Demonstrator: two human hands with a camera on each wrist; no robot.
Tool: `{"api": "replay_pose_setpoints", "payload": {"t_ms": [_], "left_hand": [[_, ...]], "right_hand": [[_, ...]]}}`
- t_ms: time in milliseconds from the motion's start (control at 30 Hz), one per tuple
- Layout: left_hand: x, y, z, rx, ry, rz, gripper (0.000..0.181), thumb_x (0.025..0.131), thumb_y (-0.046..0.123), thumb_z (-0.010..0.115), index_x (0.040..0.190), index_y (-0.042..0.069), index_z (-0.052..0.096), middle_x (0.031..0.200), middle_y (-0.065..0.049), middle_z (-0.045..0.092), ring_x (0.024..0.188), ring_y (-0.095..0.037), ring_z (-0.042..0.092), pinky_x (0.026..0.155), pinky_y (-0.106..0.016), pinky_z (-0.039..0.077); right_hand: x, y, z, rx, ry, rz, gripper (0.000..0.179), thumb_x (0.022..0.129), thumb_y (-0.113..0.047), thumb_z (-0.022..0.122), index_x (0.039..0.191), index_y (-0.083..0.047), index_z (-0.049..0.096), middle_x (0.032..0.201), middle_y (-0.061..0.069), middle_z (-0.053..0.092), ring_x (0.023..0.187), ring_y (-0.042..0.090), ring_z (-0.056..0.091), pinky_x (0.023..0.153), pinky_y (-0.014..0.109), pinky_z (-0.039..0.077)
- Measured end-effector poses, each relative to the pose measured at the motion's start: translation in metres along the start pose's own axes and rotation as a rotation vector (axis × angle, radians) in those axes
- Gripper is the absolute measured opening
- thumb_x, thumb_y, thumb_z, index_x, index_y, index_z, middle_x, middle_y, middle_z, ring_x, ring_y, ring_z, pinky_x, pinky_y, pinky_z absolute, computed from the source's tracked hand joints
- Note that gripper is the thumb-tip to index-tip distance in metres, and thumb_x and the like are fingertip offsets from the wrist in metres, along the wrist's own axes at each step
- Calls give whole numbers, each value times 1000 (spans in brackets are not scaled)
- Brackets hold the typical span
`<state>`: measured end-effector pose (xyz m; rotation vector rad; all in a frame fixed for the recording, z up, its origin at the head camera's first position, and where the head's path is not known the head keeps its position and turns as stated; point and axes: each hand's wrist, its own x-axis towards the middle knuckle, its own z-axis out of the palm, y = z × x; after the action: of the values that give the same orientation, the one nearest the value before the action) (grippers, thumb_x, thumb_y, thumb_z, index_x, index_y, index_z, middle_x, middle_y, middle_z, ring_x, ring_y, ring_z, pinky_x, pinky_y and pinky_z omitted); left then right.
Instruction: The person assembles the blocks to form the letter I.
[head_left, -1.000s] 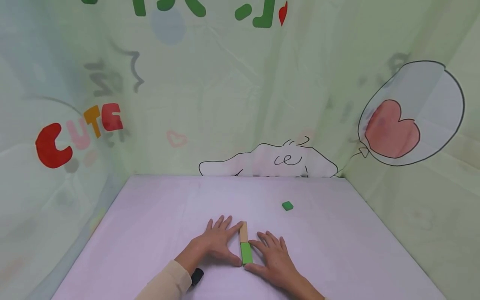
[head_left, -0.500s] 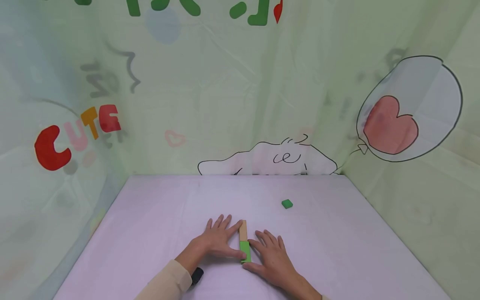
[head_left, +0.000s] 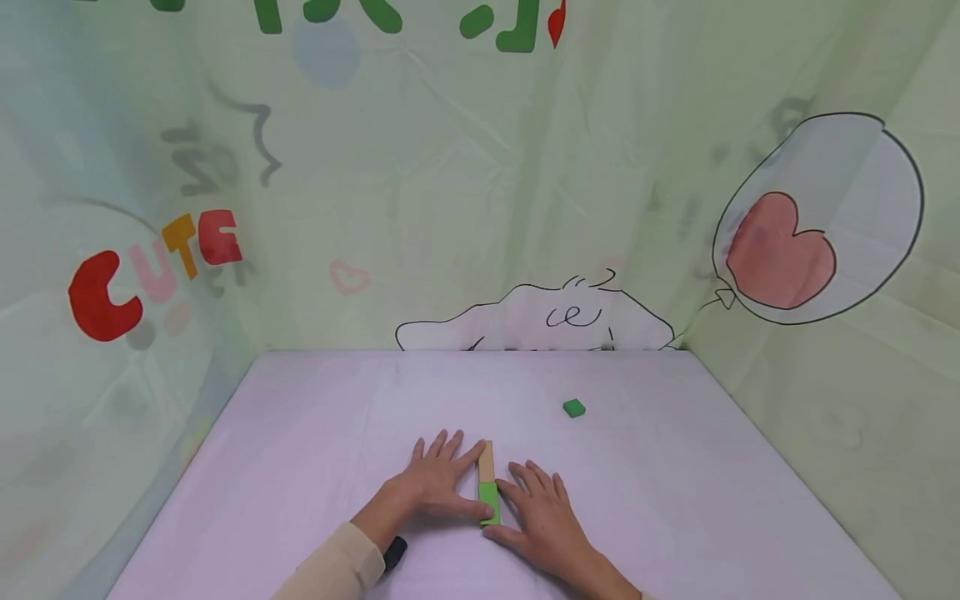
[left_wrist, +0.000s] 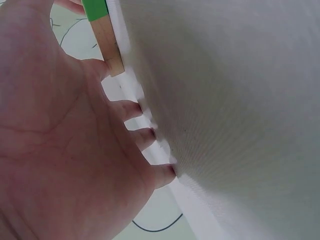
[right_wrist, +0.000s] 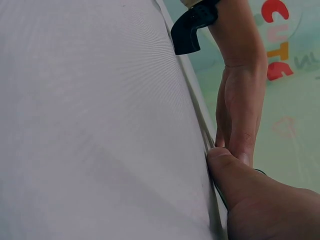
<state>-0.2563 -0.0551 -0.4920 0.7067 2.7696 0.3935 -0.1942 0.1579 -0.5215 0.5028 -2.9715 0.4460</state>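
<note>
A light green block and a plain wooden block lie end to end in one line on the table, in the head view. My left hand spreads its fingers on the left side. Its index fingertip touches the wooden block's far end, and its thumb rests on the near part of the green block. From the right, my right hand reaches in with index fingertip beside the seam of the blocks and thumb at the green block's near end. In the left wrist view the wooden block meets the index finger.
A small dark green block lies farther back to the right on the pale table. A black wrist camera sits by the left sleeve. Printed cloth walls enclose the table at the back and sides.
My left thumb has moved from beside the green block onto it. My right hand has shifted very slightly left. The head view has also shifted a little.
</note>
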Motion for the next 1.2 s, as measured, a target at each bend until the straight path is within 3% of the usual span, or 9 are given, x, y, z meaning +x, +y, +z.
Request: {"api": "replay_pose_setpoints", "payload": {"t_ms": [467,800,1200], "left_hand": [[-1,-1,1,7,15,9,105,80,81,64,165,29,29,171,-15,26,159,-40,19,124,-67,17],[1,-4,4,16,22,3,106,79,84,62,165,32,28,172,-15,24,159,-43,17,123,-70,15],[2,-3,3,-9,7,-15,106,78,85,62,164,33,28,172,-16,22,159,-44,14,122,-72,12]], "right_hand": [[-1,-1,0,-6,-10,1,76,85,-70,69,140,-18,64,154,12,52,147,43,40,114,74,28],[-2,10,-10,63,-44,-5,75,86,-72,67,140,-19,65,157,12,48,151,42,36,118,70,27],[7,31,-13,57,66,51,64,94,-55,68,145,-18,59,156,14,49,150,40,38,120,65,28]]}}
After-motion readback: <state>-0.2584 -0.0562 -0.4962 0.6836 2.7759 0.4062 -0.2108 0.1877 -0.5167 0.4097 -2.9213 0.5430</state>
